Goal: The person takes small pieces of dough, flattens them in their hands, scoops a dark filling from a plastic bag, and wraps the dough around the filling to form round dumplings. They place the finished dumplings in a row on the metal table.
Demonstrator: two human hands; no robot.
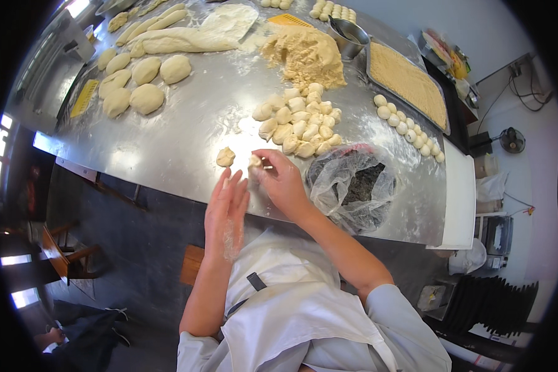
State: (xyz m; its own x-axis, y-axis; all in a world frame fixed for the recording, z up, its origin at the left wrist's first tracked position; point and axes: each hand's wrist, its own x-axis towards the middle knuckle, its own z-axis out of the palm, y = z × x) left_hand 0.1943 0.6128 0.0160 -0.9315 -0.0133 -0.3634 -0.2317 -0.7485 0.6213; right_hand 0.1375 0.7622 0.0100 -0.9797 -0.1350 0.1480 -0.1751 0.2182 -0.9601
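My right hand (281, 179) pinches a small piece of dough (255, 162) between thumb and fingers, over the front part of a steel worktable (181, 135). Beside it on the left, my left hand (227, 209) is raised with its fingers extended and holds nothing that I can see. A single lump of dough (225, 156) lies on the steel just beyond my left fingertips. Past my right hand sits a cluster of small dough pieces (302, 121). To the right of my right wrist, a clear plastic bag (328, 190) stands open around a dark, crumbly filling (363, 183).
Farther back lie a crumbly yellow dough mass (307, 53), a steel pot (348, 46) and larger dough rounds (147, 98). On the right are rows of small balls (410, 135) and a tray of crumbs (407, 81). A yellow scraper (84, 98) lies far left.
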